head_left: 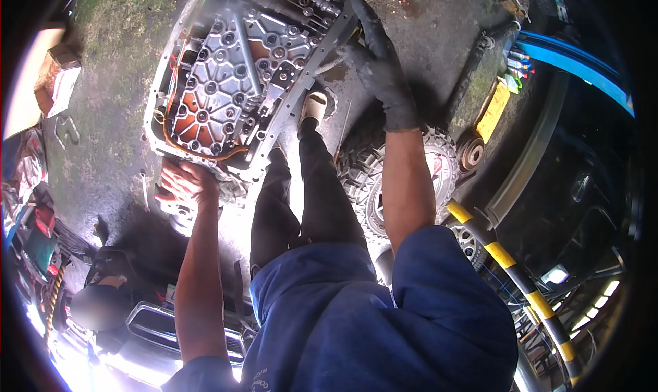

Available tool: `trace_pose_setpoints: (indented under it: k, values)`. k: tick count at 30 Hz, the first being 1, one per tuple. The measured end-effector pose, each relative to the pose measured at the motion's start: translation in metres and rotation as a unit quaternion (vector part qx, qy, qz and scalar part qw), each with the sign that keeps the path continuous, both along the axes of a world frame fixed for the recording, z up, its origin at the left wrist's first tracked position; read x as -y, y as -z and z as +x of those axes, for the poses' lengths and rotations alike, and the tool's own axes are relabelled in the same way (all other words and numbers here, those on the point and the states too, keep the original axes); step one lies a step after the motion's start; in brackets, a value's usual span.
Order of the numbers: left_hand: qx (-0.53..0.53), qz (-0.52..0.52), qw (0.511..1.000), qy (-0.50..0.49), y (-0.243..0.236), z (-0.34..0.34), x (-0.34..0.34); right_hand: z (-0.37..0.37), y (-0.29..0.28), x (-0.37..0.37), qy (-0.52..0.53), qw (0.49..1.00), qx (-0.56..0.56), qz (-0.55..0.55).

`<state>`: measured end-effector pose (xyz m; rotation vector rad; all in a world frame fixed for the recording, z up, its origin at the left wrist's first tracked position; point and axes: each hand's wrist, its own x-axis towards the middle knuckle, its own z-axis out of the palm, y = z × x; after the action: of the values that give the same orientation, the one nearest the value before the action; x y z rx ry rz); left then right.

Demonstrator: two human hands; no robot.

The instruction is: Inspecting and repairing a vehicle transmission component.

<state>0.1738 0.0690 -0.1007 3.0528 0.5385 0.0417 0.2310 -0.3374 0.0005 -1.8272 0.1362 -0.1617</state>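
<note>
An automatic transmission (226,83) lies before me with its grey metal valve body exposed, ringed by a flat housing rim with bolt holes. Brown and orange wires run along the rim's left and lower sides. My bare left hand (188,181) is at the lower left corner, its fingers curled against the rim from below. On the right, my right hand (380,66), in a black glove, grips the rim's upper right edge with thumb and fingers apart around it. A thin light-coloured piece (332,64) shows beside the right thumb; its kind is unclear. The transmission's underside is hidden.
A knobbly tyre (439,155) lies right of my legs, close to my right forearm. Beyond are a yellow block (495,111), a blue beam (579,66) and a yellow-black striped bar (524,279). A blurred person (103,306) is at lower left; a wrench (145,192) lies on the stained floor.
</note>
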Motion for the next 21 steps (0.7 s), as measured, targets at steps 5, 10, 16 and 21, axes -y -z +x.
trace_pose_setpoints:
  k: [5,10,16,21]
  values:
    - [-0.019,0.003,1.0,-0.014,-0.005,0.002,-0.004,0.009,0.003,0.0,0.019,0.999,-0.021,-0.03]
    - [0.047,-0.024,0.999,0.003,-0.014,0.005,0.014,-0.001,0.027,0.01,0.138,0.988,0.017,-0.068]
    - [-0.021,0.026,0.999,-0.012,-0.014,0.003,0.008,-0.002,0.037,-0.021,0.196,0.958,0.018,0.211]
    - [-0.007,0.026,1.0,-0.014,-0.009,0.002,0.004,0.027,0.033,-0.043,0.304,0.948,0.086,-0.033]
